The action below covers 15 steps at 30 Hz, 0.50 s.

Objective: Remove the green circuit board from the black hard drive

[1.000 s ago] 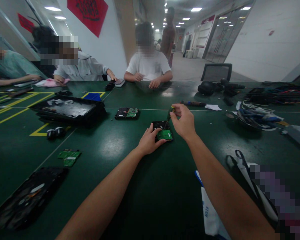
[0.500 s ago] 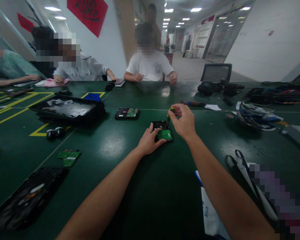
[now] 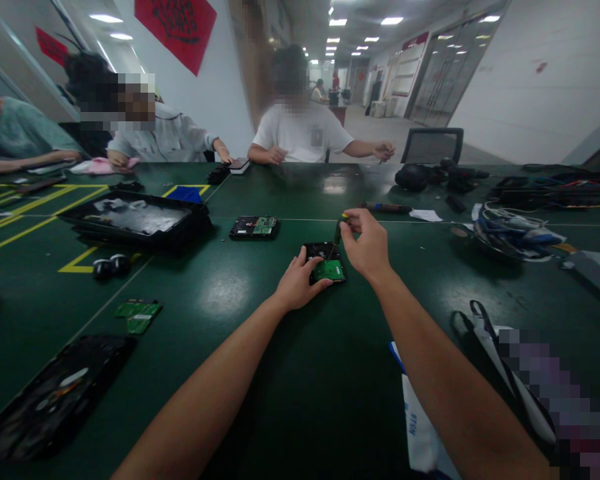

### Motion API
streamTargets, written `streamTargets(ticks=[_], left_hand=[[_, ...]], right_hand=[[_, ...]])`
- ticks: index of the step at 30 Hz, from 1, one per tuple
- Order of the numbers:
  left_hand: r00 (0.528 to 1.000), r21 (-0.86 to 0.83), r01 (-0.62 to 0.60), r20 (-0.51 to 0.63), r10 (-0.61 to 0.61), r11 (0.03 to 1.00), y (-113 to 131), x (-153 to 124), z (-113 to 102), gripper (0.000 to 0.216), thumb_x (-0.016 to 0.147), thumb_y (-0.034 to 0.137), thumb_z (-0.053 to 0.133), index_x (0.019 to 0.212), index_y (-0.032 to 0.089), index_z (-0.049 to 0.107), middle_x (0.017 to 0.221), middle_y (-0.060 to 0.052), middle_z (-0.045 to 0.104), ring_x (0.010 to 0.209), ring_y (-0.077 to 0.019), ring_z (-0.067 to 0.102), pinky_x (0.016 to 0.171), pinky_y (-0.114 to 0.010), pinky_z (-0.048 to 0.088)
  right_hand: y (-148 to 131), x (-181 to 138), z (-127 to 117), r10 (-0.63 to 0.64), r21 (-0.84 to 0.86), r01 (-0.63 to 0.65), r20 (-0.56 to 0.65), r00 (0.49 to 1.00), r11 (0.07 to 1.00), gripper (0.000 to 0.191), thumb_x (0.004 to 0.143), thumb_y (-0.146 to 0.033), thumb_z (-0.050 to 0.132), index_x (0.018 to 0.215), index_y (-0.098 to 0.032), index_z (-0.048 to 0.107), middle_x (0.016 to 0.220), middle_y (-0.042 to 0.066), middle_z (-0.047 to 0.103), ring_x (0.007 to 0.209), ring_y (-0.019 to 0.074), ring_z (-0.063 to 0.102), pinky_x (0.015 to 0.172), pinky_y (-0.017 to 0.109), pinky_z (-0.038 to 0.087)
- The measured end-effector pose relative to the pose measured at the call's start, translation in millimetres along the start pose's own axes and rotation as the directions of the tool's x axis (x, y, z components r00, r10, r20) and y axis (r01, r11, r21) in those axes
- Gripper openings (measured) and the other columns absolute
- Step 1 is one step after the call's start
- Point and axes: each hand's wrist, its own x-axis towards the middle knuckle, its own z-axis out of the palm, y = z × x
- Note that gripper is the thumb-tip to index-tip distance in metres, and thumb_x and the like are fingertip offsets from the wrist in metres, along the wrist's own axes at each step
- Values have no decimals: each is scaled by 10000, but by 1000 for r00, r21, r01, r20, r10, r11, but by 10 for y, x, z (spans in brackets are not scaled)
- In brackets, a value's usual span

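Observation:
A hard drive with a green circuit board (image 3: 331,269) lies on the dark green table. My left hand (image 3: 300,283) grips its near left side, thumb along the front edge and fingers over the top. Between the thumb and fingers of my right hand (image 3: 367,243) is a screwdriver (image 3: 339,231) with a dark and yellow handle. It stands tilted, its thin shaft pointing down at the board; whether the tip sits in a screw is too small to tell. Another hard drive (image 3: 254,227) lies to the left, apart from both hands.
Black trays (image 3: 140,220) stand at the left, above loose green boards (image 3: 139,315) and a large black casing (image 3: 55,393). Bundled cables (image 3: 515,230) and a dark-handled tool (image 3: 386,207) lie on the right. Across the table sits a person in white (image 3: 300,130), with others further left.
My right hand and the screwdriver have shifted only slightly, the handle turning a little. My left hand keeps its place. The person opposite has stretched an arm out to the right.

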Motion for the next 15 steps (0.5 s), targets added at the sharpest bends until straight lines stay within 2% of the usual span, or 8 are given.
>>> streamTargets(ticks=[15], left_hand=[[1000,-4,8,7,-8,1000,-3,7,5,711,895,649,659,1471,252,533,1711,-178,217,1556,-400,286,1222,-544,335]], right_hand=[[14,4,-1,-15,-22,16,11,1000,1000,251,949,-269,570,1190,-241,634,1131,99,713,1019,260,699,910,470,596]])
